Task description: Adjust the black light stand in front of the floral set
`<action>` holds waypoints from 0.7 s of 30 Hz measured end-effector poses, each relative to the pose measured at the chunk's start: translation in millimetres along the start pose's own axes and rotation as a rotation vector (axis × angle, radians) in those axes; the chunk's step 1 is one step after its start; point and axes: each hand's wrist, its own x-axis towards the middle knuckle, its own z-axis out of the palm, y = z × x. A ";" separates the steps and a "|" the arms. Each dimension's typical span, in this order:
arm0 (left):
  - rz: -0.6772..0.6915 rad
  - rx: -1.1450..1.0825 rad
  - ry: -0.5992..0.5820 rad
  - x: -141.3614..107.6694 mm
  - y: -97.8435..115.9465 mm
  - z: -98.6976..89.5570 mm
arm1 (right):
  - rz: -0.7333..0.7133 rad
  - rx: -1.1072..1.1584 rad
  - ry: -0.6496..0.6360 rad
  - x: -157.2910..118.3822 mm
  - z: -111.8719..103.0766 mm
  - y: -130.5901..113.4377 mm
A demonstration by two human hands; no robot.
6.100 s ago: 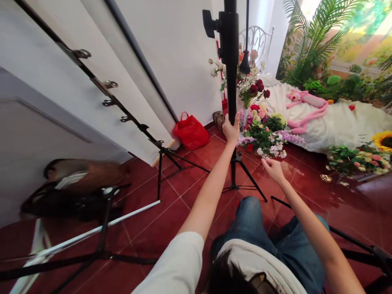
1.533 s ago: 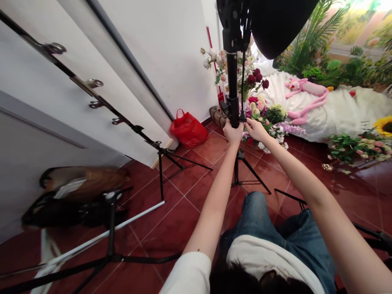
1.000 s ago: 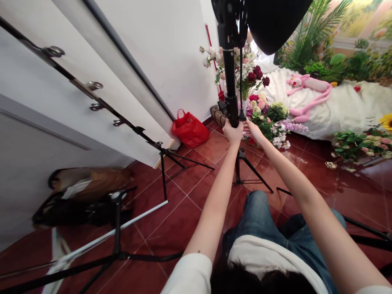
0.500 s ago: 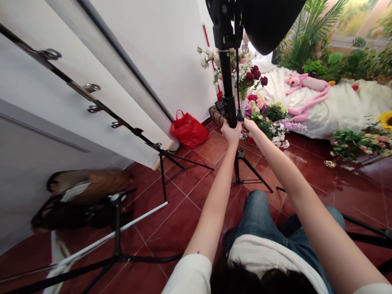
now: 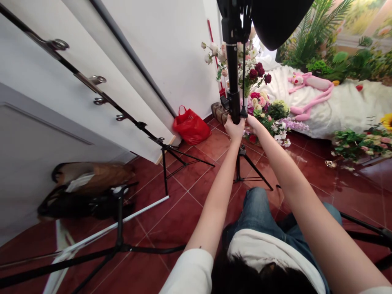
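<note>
A black light stand (image 5: 234,81) rises in front of me, with a dark lamp head (image 5: 278,24) at the top of the view. My left hand (image 5: 235,128) is wrapped around its pole below a clamp knob (image 5: 225,102). Close beside it on the right, my right hand (image 5: 252,122) is closed, its fingertips partly hidden behind the pole and the cord. A black power cord (image 5: 243,77) hangs along the pole and ends in a thicker piece (image 5: 243,112) just above my hands. What the right fingers grip cannot be made out.
Artificial flowers (image 5: 263,104) stand just behind the pole. A pink plush toy (image 5: 315,83) lies on white fabric (image 5: 352,104). A red bag (image 5: 191,124) sits by the wall. Tripod legs (image 5: 121,216) and a white pole (image 5: 143,206) lie across the left floor; more legs (image 5: 364,228) are at right.
The whole view has shifted slightly, so the stand and my hands appear a little further right. My hands keep the same places at the pole.
</note>
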 end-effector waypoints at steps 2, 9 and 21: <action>0.015 -0.012 -0.002 -1.0 -0.4 -0.7 | -0.069 0.119 -0.019 -6.8 -1.9 9.0; 0.034 -0.020 -0.003 -2.3 -2.3 -0.2 | -0.119 0.192 -0.179 -20.9 -12.6 26.0; 0.008 -0.010 -0.020 -2.1 -1.3 -0.9 | -0.172 0.067 -0.057 -21.7 24.6 36.1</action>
